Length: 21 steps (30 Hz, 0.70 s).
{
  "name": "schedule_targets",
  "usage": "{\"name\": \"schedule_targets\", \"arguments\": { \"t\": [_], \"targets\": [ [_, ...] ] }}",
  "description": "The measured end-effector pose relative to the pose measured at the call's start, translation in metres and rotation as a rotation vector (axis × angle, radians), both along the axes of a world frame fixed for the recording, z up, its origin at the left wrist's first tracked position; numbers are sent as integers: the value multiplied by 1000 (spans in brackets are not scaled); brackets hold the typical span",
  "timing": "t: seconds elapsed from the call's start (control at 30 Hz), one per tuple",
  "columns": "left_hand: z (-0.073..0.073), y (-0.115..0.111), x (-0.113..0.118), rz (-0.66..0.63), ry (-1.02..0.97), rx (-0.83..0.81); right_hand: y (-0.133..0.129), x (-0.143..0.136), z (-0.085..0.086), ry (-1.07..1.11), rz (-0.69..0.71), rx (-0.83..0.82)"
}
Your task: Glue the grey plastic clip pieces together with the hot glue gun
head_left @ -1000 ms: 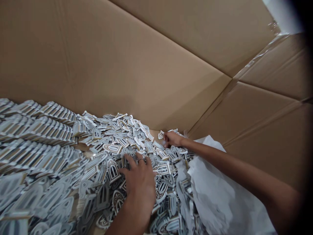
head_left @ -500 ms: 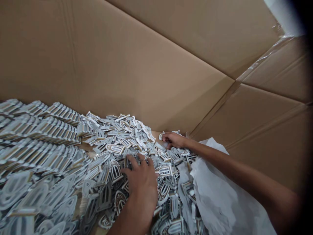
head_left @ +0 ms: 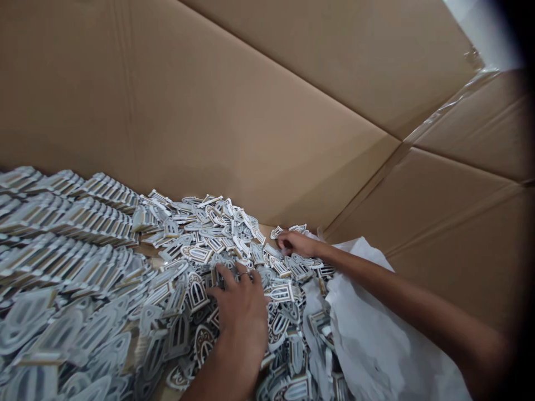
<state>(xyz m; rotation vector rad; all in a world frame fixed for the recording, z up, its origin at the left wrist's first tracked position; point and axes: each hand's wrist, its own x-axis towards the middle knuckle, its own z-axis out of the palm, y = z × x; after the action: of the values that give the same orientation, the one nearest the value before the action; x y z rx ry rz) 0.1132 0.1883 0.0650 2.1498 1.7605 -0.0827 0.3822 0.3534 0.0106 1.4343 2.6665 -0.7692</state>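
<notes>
My left hand (head_left: 243,303) rests on a loose heap of small arched window-shaped pieces (head_left: 196,253), its fingers spread and a ring on one of them. The pieces are white and grey with brown or gold patterned faces. Farther back, near the foot of the cardboard wall, my right hand (head_left: 297,244) reaches into the heap's edge with its fingers curled inward. What lies under those fingers is hidden. One arched piece (head_left: 276,232) lies just beyond the right fingertips, and another patterned piece (head_left: 198,292) leans beside my left hand.
Neat rows of stacked pieces (head_left: 92,223) stand at the left. Tall cardboard walls (head_left: 234,111) rise behind and at the right, with clear tape (head_left: 443,108) along a seam. A crumpled white sheet (head_left: 376,328) lies under my right forearm.
My right hand has shifted very slightly down, its fingers more curled. The left hand stays in nearly the same place on the heap.
</notes>
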Motion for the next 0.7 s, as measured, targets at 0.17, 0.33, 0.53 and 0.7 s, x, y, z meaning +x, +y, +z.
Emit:
{"name": "schedule_targets", "arguments": {
  "t": [0.17, 0.33, 0.53, 0.7],
  "targets": [
    [-1, 0, 0, -9, -5, 4, -4, 3, -9, 62, -47, -35],
    [-4, 1, 0, -9, 2, -13, -1, 0, -16, 109, -86, -34],
    [-2, 1, 0, -9, 5, -14, 4, -20, -27, 144, -145, 40],
    [-2, 1, 1, -6, 7, -18, 6, -31, -27, 114, -169, 88]
  ]
}}
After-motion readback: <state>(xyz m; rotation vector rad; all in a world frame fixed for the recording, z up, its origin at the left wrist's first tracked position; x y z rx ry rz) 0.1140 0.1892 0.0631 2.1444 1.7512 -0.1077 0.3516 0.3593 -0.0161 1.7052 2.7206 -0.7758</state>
